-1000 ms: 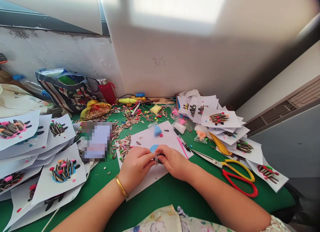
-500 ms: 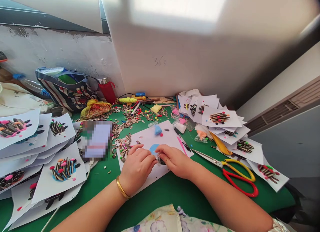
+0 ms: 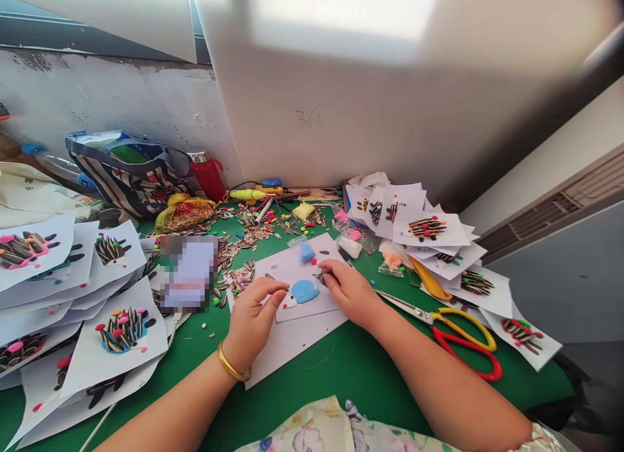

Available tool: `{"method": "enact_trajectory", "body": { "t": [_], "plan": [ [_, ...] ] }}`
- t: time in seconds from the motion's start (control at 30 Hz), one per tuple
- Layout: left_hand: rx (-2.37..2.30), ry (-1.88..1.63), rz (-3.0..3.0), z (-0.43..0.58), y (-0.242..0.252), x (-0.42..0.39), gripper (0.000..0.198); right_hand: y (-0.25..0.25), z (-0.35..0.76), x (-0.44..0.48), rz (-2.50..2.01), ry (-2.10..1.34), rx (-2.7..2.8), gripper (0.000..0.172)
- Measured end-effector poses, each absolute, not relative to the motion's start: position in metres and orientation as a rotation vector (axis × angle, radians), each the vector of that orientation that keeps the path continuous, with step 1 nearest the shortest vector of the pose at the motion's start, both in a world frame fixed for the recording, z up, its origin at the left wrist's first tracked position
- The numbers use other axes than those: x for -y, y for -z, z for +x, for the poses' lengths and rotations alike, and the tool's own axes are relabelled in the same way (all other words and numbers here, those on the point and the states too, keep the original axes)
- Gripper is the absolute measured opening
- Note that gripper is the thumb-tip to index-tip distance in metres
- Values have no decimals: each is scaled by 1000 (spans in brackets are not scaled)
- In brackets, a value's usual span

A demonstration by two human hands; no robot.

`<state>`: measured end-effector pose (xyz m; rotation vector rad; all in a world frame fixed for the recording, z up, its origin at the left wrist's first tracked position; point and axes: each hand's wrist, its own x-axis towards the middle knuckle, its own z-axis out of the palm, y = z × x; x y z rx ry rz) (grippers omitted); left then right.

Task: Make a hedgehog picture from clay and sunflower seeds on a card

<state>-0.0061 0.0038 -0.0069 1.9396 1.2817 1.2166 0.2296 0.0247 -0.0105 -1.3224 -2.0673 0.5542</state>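
A flat blue clay hedgehog body (image 3: 305, 289) with a white pointed face and a red nose lies on a white paper card (image 3: 292, 314), over a larger white sheet (image 3: 283, 358). My left hand (image 3: 256, 312) hovers by the face, thumb and forefinger pinched nearly together; anything between them is too small to make out. On the other side of the body, my right hand (image 3: 351, 294) is closed, with a small clear plastic bag holding something dark at its fingertips. Just beyond sit a lump of blue clay (image 3: 307, 252) and a small red ball (image 3: 314, 261).
Scissors (image 3: 439, 319) with red and yellow handles lie at the right. Finished seed-hedgehog cards are stacked at left (image 3: 117, 328) and right (image 3: 433, 229). Sunflower seeds (image 3: 253, 227) are scattered behind the sheet. A phone (image 3: 192, 273) with a cable lies left; a red bottle (image 3: 208, 177) stands behind.
My hands have moved apart: the left drew back to the left, the right went right and farther away with the plastic bag. The blue hedgehog body between them is now uncovered.
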Motion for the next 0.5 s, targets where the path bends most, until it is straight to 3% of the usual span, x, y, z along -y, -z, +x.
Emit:
{"method": "enact_trajectory", "body": {
  "t": [0.23,0.4,0.5],
  "plan": [
    [-1202,-1166,1674,-4,10,-6,23,25,252,-47,-1602,-103,2186,52],
    [-1192,-1168,1591,-4,10,-7,14,20,250,-44,-1691,43,2210,49],
    [-1201,-1168,1611,-4,9,-7,19,12,246,-39,-1620,96,2138,43]
  ]
}}
